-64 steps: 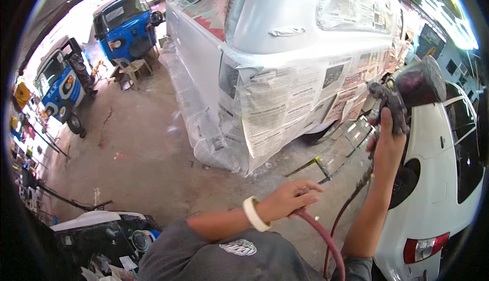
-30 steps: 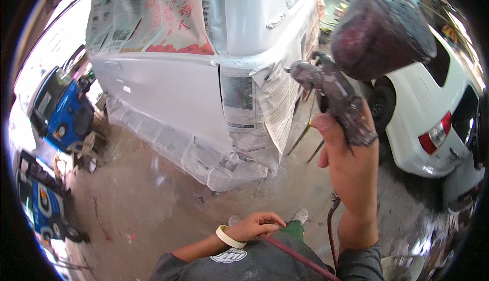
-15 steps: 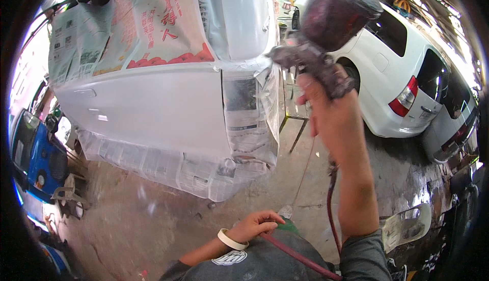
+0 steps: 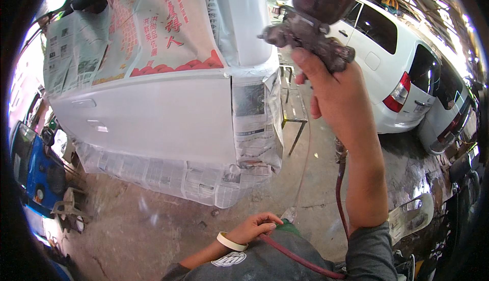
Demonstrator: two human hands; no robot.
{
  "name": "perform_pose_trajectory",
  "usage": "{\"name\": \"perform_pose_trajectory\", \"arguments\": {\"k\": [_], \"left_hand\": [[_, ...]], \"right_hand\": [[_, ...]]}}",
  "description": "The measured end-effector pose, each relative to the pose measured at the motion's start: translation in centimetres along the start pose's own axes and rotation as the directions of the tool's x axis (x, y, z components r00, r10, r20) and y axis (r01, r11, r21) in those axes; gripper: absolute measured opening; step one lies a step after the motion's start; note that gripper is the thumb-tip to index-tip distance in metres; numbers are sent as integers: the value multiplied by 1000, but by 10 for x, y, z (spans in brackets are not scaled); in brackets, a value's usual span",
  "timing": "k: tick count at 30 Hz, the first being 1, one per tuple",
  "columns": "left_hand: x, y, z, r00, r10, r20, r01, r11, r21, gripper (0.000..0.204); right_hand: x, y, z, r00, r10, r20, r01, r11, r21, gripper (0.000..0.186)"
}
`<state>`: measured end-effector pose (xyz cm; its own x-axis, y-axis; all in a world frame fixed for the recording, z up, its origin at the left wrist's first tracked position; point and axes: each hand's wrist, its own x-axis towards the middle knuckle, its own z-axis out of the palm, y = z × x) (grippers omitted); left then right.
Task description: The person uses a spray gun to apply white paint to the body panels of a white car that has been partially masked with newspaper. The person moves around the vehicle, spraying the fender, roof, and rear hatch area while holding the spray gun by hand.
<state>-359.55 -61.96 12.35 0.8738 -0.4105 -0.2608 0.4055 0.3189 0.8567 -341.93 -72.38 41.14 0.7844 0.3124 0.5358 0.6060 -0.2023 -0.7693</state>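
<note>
In the head view, the right arm reaches up and forward, its right hand (image 4: 333,95) wrapped round a spray gun (image 4: 308,34); the left hand (image 4: 254,227), low at the waist, loosely grips a red hose (image 4: 300,261). Compared with two seconds ago, the gun sits higher and farther left in view. It is right of the paper-masked vehicle (image 4: 168,113), nozzle pointing left, body's long axis roughly sideways.

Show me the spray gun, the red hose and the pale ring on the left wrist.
Spray gun (image 4: 311,31): head view, middle of its dark body.
Red hose (image 4: 296,256): head view, the stretch across the shirt.
Pale ring (image 4: 229,243): head view, its outer face.
</note>
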Motion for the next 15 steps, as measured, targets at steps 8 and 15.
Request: {"name": "perform_pose_trajectory", "arguments": {"k": [8, 15], "left_hand": [[-15, 10, -2, 1000, 9, -25, -8, 999, 46, 24], [-25, 5, -8, 1000, 16, -24, -15, 998, 62, 24]], "right_hand": [[30, -7, -26, 994, 57, -89, -67, 991, -114, 40], [56, -10, -40, 987, 35, -157, -75, 964, -255, 48]]}}
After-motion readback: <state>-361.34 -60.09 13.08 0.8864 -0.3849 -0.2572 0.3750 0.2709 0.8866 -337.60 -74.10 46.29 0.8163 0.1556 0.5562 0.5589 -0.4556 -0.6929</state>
